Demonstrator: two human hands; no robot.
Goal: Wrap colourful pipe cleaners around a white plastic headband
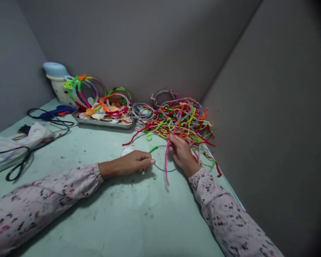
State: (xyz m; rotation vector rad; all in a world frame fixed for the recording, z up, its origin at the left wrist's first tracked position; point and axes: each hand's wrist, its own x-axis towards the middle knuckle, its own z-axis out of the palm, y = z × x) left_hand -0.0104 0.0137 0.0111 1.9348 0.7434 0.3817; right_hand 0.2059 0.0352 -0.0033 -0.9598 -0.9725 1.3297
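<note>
My left hand (139, 161) is closed on the left side of a thin wire ring (164, 170). Beside those fingers, a short stretch of the ring is wrapped in green pipe cleaner (153, 149); the rest of the visible wire is bare. Above the ring's right side, my right hand (180, 151) pinches a pink pipe cleaner (166, 162), whose lower end hangs across the ring. Its upper part runs toward a tangled pile of colourful pipe cleaners (182, 117) just behind the hand. The left fingertips partly hide the ring.
A metal tray (104, 123) holds felt-like pieces and wrapped headbands (88, 92). Coiled wire (142, 110) lies next to it. Farther left are a spotted container with a blue lid (57, 71), a blue-handled tool (57, 112), a black cable (29, 151) and a plastic bag (40, 134). Grey walls enclose the table.
</note>
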